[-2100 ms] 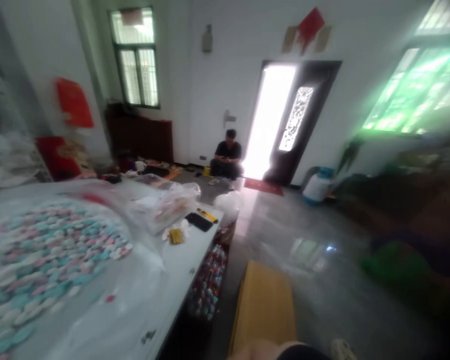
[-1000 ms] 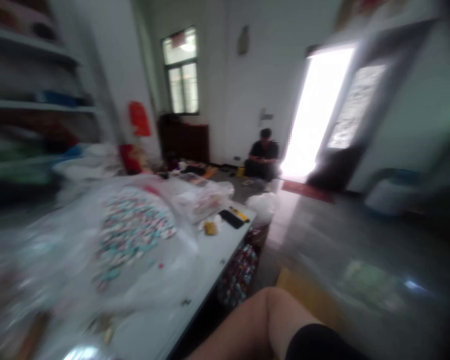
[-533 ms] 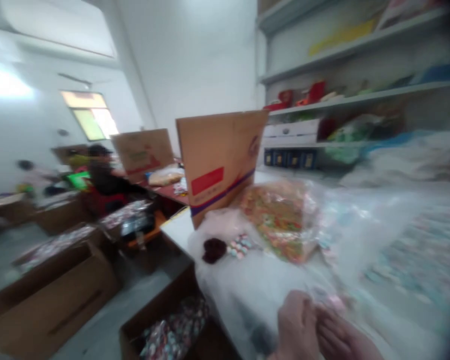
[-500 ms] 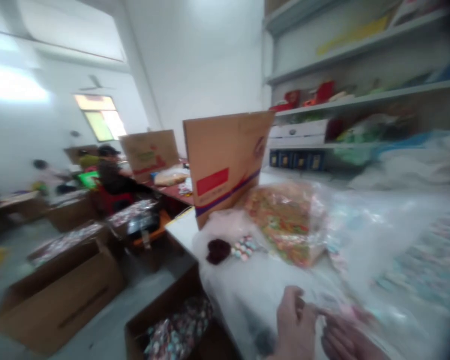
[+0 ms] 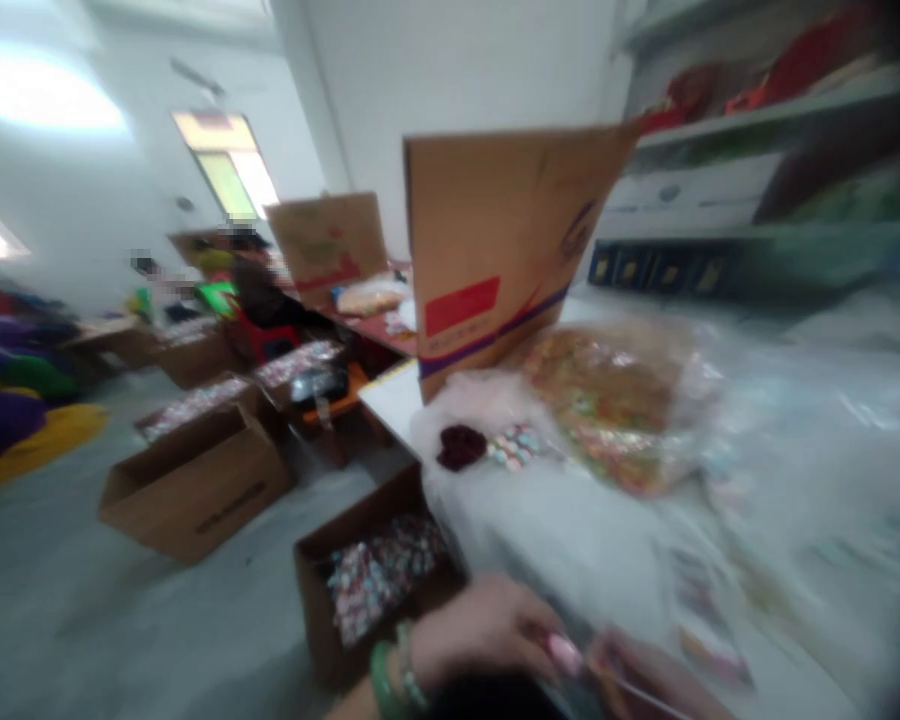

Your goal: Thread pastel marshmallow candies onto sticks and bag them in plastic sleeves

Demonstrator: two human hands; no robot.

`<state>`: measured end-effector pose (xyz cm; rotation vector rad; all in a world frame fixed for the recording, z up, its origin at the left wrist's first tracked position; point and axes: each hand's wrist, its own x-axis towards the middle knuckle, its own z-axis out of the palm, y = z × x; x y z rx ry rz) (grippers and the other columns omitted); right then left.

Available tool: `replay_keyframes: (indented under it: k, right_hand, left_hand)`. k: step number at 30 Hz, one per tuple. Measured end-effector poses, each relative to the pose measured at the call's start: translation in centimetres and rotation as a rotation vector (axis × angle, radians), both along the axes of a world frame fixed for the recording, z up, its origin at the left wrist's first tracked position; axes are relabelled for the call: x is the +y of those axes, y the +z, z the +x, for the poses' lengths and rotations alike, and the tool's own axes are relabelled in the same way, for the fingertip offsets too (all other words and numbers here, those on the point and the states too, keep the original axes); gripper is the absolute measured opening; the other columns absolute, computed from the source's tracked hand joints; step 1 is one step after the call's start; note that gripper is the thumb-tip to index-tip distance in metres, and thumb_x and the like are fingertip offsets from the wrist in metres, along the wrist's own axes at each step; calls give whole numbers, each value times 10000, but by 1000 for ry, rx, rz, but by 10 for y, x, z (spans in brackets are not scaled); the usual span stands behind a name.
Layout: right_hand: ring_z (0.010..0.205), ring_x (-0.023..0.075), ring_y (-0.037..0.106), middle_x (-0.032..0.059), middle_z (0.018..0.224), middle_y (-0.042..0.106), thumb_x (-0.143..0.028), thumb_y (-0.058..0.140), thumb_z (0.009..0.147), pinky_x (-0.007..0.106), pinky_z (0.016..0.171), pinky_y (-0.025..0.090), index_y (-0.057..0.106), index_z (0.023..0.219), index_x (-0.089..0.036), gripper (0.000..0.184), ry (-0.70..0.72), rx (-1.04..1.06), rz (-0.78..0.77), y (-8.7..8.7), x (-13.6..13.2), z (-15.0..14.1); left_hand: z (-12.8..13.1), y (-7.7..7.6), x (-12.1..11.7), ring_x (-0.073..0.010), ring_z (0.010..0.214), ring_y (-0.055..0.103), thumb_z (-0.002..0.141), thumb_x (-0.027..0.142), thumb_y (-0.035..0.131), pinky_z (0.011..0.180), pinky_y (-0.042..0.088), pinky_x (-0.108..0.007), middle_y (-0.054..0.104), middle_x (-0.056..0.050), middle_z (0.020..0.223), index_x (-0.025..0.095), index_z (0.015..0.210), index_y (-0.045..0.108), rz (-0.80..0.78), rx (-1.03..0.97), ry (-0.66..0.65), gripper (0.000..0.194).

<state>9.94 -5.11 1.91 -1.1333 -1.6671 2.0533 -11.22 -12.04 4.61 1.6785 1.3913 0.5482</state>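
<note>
My left hand (image 5: 487, 625), with green bracelets at the wrist, is at the bottom of the view above the table edge. Its fingers are closed on a small, shiny pink item (image 5: 565, 653); blur hides its exact kind. My right hand (image 5: 641, 675) is close beside it, fingers bent together around a thin white stick-like thing (image 5: 656, 698). I cannot tell whether the stick and the pink item are joined. A flat printed packet (image 5: 701, 615) lies to the right. Farther back, a dark red bundle (image 5: 461, 447) and several pastel pieces (image 5: 515, 447) rest on plastic sheeting.
An open carton (image 5: 319, 590) full of small wrapped pieces stands below the table's left edge. A tall cardboard panel (image 5: 487, 230) rises at the back, near a clear bag (image 5: 615, 400) of orange-green contents. Another carton (image 5: 195, 490) is on the floor; people (image 5: 259, 285) sit beyond.
The view has swung right and down. My hands have shifted left, toward the carton, and the pink item now shows at my left fingertips.
</note>
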Motion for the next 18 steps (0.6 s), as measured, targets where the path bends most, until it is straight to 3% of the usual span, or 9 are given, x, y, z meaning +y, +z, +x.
replay_keyframes:
  k: [1,3,4,7,9,11,13,15,18]
  right_hand:
    - [562,208,574,49,629,569,-595,607,691,344,529,473,633,733,-258,341,29,-25,-32,2,-7,-5]
    - [547,171,551,20,594,541,-470,577,762,299,559,446,568,686,-217,265,236,-117,-37,5,-20,-20]
    - [538,163,542,15,578,537,-429,547,803,281,550,421,541,668,-210,258,299,-179,81,6,-24,-29]
    - [588,165,563,43,621,596,-281,482,873,265,585,385,547,680,-188,223,388,-314,660,4,-29,-53]
    - [626,163,583,49,685,639,-213,469,870,258,609,387,582,736,-184,178,377,-324,825,2,-23,-56]
    - [694,159,608,36,760,669,-195,471,855,250,659,409,614,801,-194,153,241,-271,790,-1,-9,-48]
    - [761,161,620,20,801,678,-217,478,834,254,720,428,633,832,-207,155,23,-226,681,-3,6,-33]
    - [759,165,611,7,774,665,-258,500,801,263,726,436,638,820,-211,147,-177,-221,568,-5,19,-18]
    - [582,145,536,-25,609,567,-320,527,761,257,598,414,597,726,-205,140,-365,-211,377,-8,27,-7]
  left_hand:
    - [-4,2,-5,-158,704,578,813,570,643,679,417,-262,644,5,738,227,820,722,79,150,-20,351]
    - [-12,6,-15,-181,744,586,844,530,618,702,394,-276,655,-16,760,225,810,703,152,413,-5,319]
    - [-18,7,-20,-188,760,592,855,513,603,706,388,-279,665,-24,782,227,812,699,130,492,-8,304]
    - [-48,4,-42,-193,788,610,866,467,555,684,383,-270,677,-20,813,241,802,687,-65,547,85,270]
    - [-81,-9,-60,-209,808,635,848,475,539,685,405,-275,696,-3,848,263,845,689,-267,518,211,259]
    - [-120,-28,-75,-261,885,659,840,503,511,742,443,-311,719,-5,897,297,962,695,-433,579,384,302]
    - [-153,-48,-80,-315,963,657,838,467,489,769,470,-351,725,-47,980,277,1071,672,-496,726,583,352]
    - [-167,-59,-71,-351,998,646,839,416,465,771,477,-388,679,-130,1158,209,1159,645,-380,850,696,422]
    - [-147,-50,-31,-309,1014,638,878,462,403,785,470,-370,628,-137,1252,201,1108,659,-91,738,724,432]
